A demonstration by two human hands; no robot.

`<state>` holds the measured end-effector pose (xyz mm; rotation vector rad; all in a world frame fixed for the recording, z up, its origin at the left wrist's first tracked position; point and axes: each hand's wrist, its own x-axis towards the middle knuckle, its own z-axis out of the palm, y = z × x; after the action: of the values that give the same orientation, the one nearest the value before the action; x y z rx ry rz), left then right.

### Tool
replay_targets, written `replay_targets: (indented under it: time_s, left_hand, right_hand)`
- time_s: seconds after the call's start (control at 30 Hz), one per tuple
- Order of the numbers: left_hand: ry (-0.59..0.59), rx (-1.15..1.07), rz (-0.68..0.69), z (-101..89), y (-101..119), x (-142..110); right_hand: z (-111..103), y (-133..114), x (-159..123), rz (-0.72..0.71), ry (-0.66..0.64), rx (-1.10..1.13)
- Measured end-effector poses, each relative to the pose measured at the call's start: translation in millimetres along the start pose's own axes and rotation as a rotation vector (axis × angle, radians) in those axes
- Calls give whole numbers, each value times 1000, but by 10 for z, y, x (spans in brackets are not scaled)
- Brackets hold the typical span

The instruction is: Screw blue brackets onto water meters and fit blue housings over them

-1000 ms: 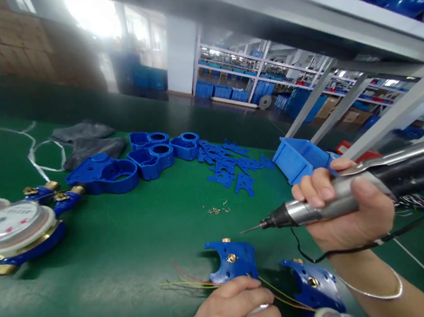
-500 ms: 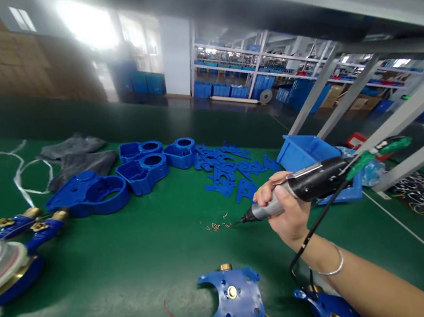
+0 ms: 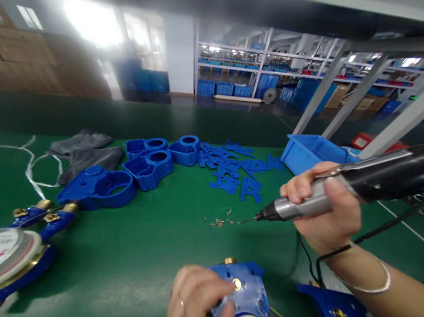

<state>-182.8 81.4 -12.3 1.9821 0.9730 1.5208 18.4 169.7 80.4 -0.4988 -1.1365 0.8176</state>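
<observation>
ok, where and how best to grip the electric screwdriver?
Probably round the silver barrel, coming from the right, as the right hand has it: that section is cylindrical, and the thin bit points left, away from that approach.

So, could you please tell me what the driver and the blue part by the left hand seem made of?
Driver: silvery front, likely metal from its sheen; black rear, probably plastic, being evenly dark. Blue part: glossy plastic or painted metal; the highlights fit either.
</observation>
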Motion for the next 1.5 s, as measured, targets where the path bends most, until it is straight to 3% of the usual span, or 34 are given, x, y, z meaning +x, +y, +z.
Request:
replay_targets:
  time_s: [0.1, 0.2, 0.33, 0.73, 1.1, 1.33, 1.5]
  left_hand:
    - [86, 225, -50, -19, -17, 208]
    - [41, 216, -61, -16, -8, 264]
    - [45, 141, -26, -10, 44, 226]
    - [86, 175, 149, -65, 117, 245]
    - [40, 239, 150, -42, 98, 211]
    - [33, 292, 201, -51, 84, 214]
    - [-22, 390, 305, -69, 92, 234]
  right_hand:
    - [122, -343, -10, 62, 89, 70]
    - [221, -602, -48, 123, 149, 107]
    - [288, -755, -128, 181, 195, 126]
    - [428, -803, -200, 173, 198, 98]
    - [413, -790, -210, 181, 104, 76]
    - [457, -787, -204, 220, 160, 54]
    - [513, -821, -232, 227, 93, 26]
